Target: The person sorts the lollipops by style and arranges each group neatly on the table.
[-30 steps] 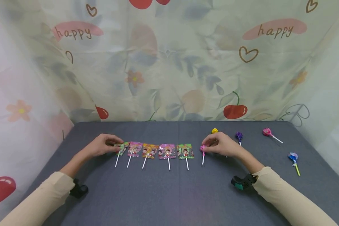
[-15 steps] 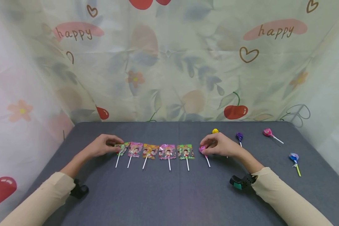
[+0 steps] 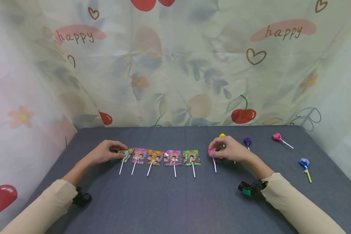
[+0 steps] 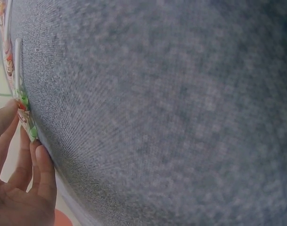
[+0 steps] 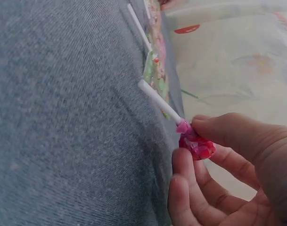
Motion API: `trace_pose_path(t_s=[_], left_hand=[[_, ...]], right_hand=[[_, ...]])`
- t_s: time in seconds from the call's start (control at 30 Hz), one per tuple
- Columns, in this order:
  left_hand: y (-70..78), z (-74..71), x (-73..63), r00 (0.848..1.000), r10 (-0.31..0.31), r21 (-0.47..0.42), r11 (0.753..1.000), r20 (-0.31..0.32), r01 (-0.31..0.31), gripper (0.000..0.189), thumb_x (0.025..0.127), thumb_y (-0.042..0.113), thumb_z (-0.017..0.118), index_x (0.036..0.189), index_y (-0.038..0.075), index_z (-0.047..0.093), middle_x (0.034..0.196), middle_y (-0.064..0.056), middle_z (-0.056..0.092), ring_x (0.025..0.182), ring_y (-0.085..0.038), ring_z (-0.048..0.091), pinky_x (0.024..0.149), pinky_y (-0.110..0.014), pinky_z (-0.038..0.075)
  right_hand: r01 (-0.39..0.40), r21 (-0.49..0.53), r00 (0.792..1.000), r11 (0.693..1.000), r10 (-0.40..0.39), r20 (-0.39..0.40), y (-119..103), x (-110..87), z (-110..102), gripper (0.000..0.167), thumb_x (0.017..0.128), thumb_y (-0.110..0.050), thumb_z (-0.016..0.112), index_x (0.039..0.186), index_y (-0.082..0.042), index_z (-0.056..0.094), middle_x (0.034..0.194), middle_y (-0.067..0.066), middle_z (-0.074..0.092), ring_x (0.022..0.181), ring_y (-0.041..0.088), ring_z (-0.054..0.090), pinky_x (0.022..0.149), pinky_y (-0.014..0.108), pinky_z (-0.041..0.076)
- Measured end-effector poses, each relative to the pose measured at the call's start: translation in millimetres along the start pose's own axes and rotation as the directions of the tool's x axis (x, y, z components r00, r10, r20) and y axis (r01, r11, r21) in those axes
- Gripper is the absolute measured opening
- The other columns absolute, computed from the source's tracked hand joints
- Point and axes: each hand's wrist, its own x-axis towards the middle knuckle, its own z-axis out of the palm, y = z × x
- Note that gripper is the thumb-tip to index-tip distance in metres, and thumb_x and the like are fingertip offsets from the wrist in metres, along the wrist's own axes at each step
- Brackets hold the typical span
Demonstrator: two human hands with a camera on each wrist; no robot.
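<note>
At the left end of a row of flat-packet lollipops, my left hand [image 3: 108,152] pinches a green-wrapped lollipop [image 4: 25,115] between thumb and fingers. Its white stick points toward me. Rightward along the row lie a pink packet lollipop [image 3: 139,155], an orange one [image 3: 155,157], another pink one [image 3: 172,157] and a green one [image 3: 191,157]. Just beyond the row's right end, my right hand [image 3: 229,148] holds a round pink lollipop [image 5: 197,145] by its wrapped head, thumb on one side and fingertips on the other. That lollipop's white stick sticks out free.
Behind the right hand is a yellow round lollipop [image 3: 222,135], partly hidden. Farther right lie a purple lollipop [image 3: 247,141], a pink-red one [image 3: 276,136] and a blue one [image 3: 304,162] with a yellow-green stick. A printed curtain [image 3: 172,81] hangs behind the grey table [image 3: 152,204].
In my right hand the pink lollipop has turned, its stick tip swinging right from nearly straight toward me to a slant. My left hand and the row have stayed put.
</note>
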Motion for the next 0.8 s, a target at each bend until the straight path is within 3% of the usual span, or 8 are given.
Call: trace_pose_path(t_s=[0.13,0.37,0.57,0.8], left_hand=[[-2.1,-0.3,-0.3,1.0,0.0,-0.004,1.0,-0.004,0.0,0.028,0.093,0.012,0.076,0.119,-0.001,0.072,0.113,-0.013,0.069,0.099,-0.026,0.064,0.078,-0.037,0.051],[-2.5,-0.7,0.2,1.0,0.007,-0.01,1.0,-0.002,-0.007,0.029,0.093,0.011,0.076,0.119,-0.001,0.072,0.112,-0.013,0.07,0.097,-0.025,0.064,0.076,-0.035,0.05],[-1.4,-0.1,0.7,0.999,0.032,-0.007,0.999,-0.003,-0.032,0.028,0.093,0.011,0.076,0.118,-0.002,0.072,0.111,-0.014,0.07,0.1,-0.027,0.066,0.077,-0.034,0.051],[0.3,0.8,-0.6,0.996,0.092,-0.003,0.996,-0.014,-0.092,0.025,0.093,0.008,0.076,0.115,-0.004,0.072,0.109,-0.014,0.071,0.098,-0.026,0.068,0.075,-0.034,0.052]], right_hand=[[-0.004,0.064,1.0,0.998,0.004,-0.013,-4.6,-0.4,3.6,0.018,0.09,-0.005,0.078,0.105,0.001,0.069,0.096,0.013,0.068,0.075,0.027,0.066,0.069,0.032,0.055],[0.059,0.178,0.998,0.982,-0.055,-0.029,-20.6,5.3,25.6,0.025,0.09,-0.001,0.077,0.112,0.006,0.066,0.108,0.02,0.066,0.085,0.036,0.07,0.075,0.043,0.057],[0.129,0.191,0.992,0.973,-0.129,-0.013,-39.6,18.1,56.5,0.029,0.091,-0.006,0.078,0.116,0.006,0.068,0.113,0.016,0.067,0.09,0.031,0.07,0.074,0.041,0.057],[0.183,0.231,0.976,0.956,-0.205,0.073,-70.5,39.4,106.5,0.025,0.088,-0.003,0.08,0.111,0.002,0.071,0.107,0.011,0.069,0.085,0.03,0.069,0.071,0.035,0.056]])
